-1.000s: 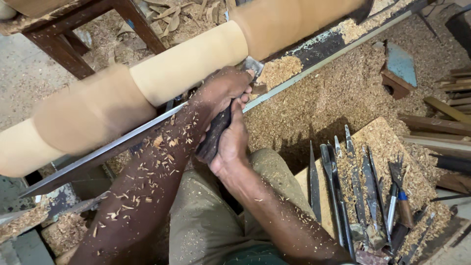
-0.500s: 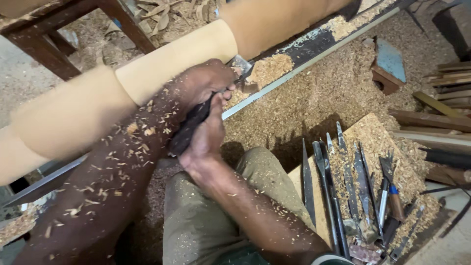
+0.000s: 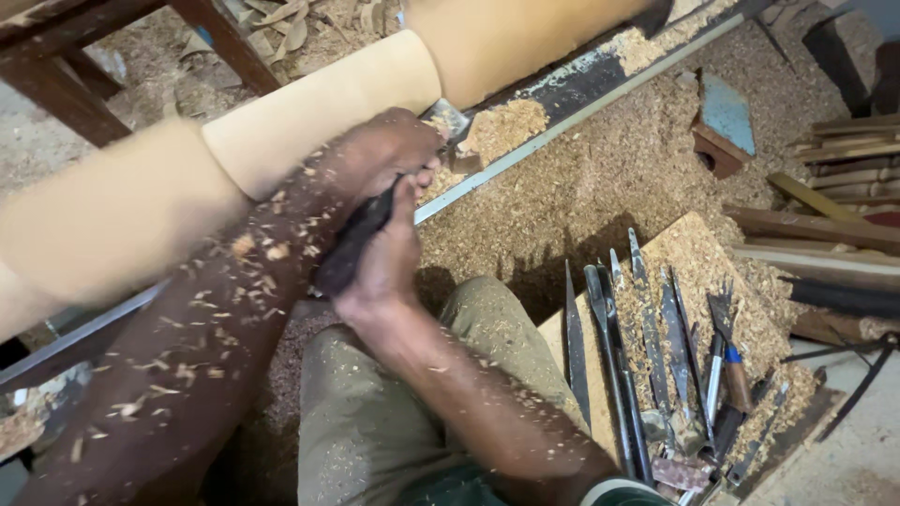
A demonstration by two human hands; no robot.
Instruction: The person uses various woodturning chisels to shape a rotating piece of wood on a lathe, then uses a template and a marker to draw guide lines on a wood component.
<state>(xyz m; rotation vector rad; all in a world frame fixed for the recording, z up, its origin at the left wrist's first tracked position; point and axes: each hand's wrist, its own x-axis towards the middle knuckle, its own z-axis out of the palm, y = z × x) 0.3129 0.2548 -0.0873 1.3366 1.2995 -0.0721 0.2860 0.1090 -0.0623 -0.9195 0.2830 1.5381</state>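
workpiece (image 3: 309, 103) behind both hands | chisel (image 3: 356, 239) between hands | spare chisels (image 3: 647, 356) on board (image 3: 694, 248), right

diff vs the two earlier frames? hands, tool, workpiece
Both hands slid left along the pale wooden workpiece, taking the dark-handled chisel with them. Left hand still presses near the blade at the wood; right hand still grips the handle. Nothing was let go. The spare chisels on the board by the knee lie as before.

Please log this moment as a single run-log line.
left hand: on chisel blade | right hand: grips handle | workpiece: tip against it
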